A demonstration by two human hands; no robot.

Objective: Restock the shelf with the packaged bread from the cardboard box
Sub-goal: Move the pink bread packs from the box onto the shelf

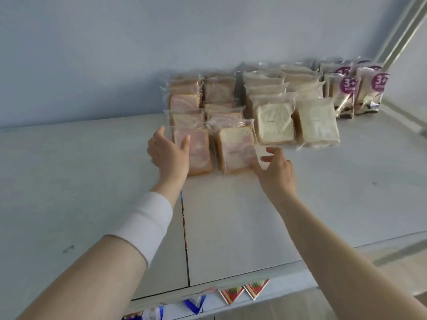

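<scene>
The fingers [161,133] of the left hand [168,153] are held nearly straight against the left front pack [201,153], and nothing is gripped. The fingers [273,150] of the right hand [276,168] are curled at the seal flap of the right front pack [235,148]; whether it is pinched cannot be told. Both packs are stood leaning on the shelf [231,215]. If they are pushed unevenly, the rows behind could be toppled. The cardboard box is not seen.
</scene>
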